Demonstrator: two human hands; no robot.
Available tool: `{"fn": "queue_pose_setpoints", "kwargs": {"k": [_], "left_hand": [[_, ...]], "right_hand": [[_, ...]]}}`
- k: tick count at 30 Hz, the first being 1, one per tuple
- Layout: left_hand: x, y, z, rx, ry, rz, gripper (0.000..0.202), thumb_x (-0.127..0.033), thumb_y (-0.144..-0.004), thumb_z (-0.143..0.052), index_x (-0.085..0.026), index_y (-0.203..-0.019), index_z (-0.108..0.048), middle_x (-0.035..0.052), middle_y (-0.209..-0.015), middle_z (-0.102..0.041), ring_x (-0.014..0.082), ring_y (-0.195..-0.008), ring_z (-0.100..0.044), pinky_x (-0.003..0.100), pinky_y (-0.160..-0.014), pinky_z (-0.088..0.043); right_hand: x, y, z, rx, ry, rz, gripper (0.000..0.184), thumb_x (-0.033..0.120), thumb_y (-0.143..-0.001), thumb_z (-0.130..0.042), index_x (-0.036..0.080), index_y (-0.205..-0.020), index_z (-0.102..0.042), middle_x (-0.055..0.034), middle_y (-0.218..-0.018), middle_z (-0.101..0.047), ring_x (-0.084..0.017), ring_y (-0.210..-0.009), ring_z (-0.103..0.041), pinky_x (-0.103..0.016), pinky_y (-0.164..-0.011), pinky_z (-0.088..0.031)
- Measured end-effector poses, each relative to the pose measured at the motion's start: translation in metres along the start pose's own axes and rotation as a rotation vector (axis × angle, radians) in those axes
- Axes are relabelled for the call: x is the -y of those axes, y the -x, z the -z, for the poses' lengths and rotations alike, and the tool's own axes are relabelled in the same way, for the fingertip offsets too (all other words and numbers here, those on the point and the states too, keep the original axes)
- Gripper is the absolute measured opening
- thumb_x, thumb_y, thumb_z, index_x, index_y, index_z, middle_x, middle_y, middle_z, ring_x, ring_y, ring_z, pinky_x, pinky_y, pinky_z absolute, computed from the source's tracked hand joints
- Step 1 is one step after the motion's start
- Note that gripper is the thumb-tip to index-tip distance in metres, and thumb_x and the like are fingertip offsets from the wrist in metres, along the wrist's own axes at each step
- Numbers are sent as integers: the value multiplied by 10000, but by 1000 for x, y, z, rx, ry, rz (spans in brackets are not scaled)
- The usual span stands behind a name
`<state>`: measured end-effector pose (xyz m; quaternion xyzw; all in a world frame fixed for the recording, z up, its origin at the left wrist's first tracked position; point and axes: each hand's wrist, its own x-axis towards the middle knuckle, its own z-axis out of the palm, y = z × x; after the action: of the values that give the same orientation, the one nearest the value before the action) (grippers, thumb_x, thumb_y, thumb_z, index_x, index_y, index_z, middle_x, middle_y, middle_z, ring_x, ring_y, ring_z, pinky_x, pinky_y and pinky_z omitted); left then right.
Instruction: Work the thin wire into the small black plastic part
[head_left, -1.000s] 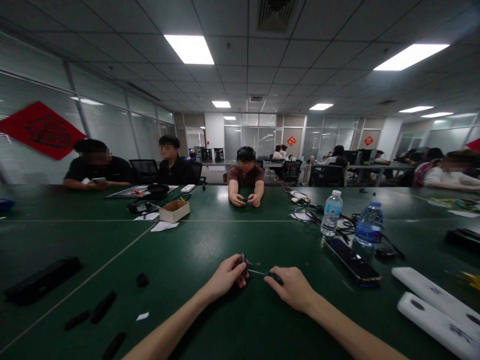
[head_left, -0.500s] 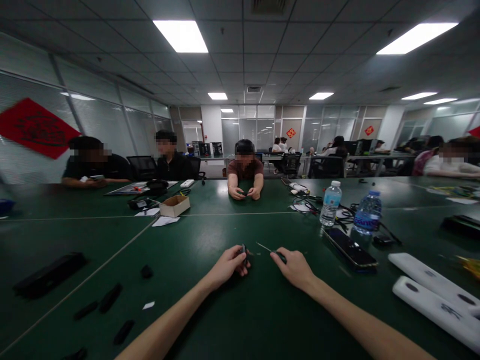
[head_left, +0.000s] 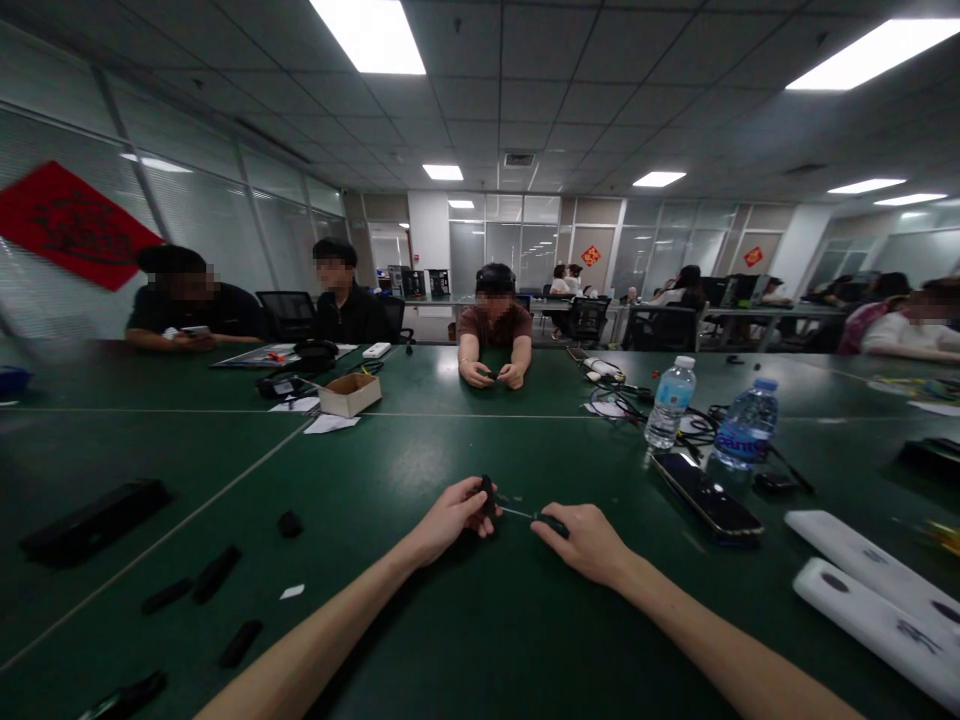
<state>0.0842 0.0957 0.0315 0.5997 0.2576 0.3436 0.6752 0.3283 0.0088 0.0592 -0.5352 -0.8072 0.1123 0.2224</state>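
Over the middle of the green table (head_left: 450, 450), my left hand (head_left: 455, 517) is closed on a small black part (head_left: 487, 492), held upright between thumb and fingers. My right hand (head_left: 589, 540) grips the dark handle of a screwdriver (head_left: 517, 512). Its thin metal shaft points left, and the tip reaches the black part or lies right beside it; I cannot tell whether it is seated in anything. Several small black pieces (head_left: 216, 573) lie to the left of my left arm, near a white scrap (head_left: 292, 592).
To the right are a phone (head_left: 706, 497), two water bottles (head_left: 670, 402), cables and two long white devices (head_left: 874, 610). A cardboard box (head_left: 349, 394) stands at the back left, and a long black case (head_left: 97, 520) lies at far left. Across the table sits a person (head_left: 495, 330).
The screwdriver's shaft has swung from pointing up and left, apart from the black part, to nearly level with its tip at the part. The black part is turned slightly. The view has shifted a little.
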Motion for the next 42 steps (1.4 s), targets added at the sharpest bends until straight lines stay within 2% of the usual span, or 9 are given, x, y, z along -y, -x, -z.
{"fn": "queue_pose_setpoints", "kwargs": {"k": [10,21,25,35,42], "left_hand": [[0,0,-1,12,-94,-12,380,-418,-909,-507,-127,-1153,-511,106,-957,-641,151,-701,-634,268,-623,-492],[-14,8,-10,22,-227,-58,354,-417,-875,-562,-153,-1110,-533,84,-964,-633,160,-747,-627,285,-651,-497],[-12,8,-9,-8,-236,-65,370,-438,-862,-577,-147,-1087,-538,91,-963,-633,159,-738,-628,274,-638,-493],[-1,2,-3,19,-255,-59,364,-431,-876,-545,-152,-1109,-522,87,-949,-639,160,-711,-630,290,-632,-501],[-3,4,-4,12,-260,-42,381,-461,-880,-530,-152,-1103,-513,90,-925,-653,156,-688,-634,274,-603,-496]], "right_hand": [[1,0,0,-22,40,4,377,489,-971,-410,202,-977,-655,-18,-785,-669,-150,-670,-613,-258,-664,-438],[4,2,2,-11,-26,7,354,476,-976,-406,219,-990,-649,-1,-816,-670,-135,-676,-617,-236,-643,-450],[4,2,2,-11,-22,9,351,475,-972,-417,213,-972,-651,1,-793,-665,-135,-662,-612,-238,-642,-446],[4,2,1,-9,9,5,342,469,-968,-427,212,-962,-653,-5,-803,-666,-139,-668,-611,-240,-635,-441],[4,2,2,-2,12,19,350,466,-975,-414,208,-975,-651,-6,-803,-667,-137,-666,-612,-237,-635,-442]]}}
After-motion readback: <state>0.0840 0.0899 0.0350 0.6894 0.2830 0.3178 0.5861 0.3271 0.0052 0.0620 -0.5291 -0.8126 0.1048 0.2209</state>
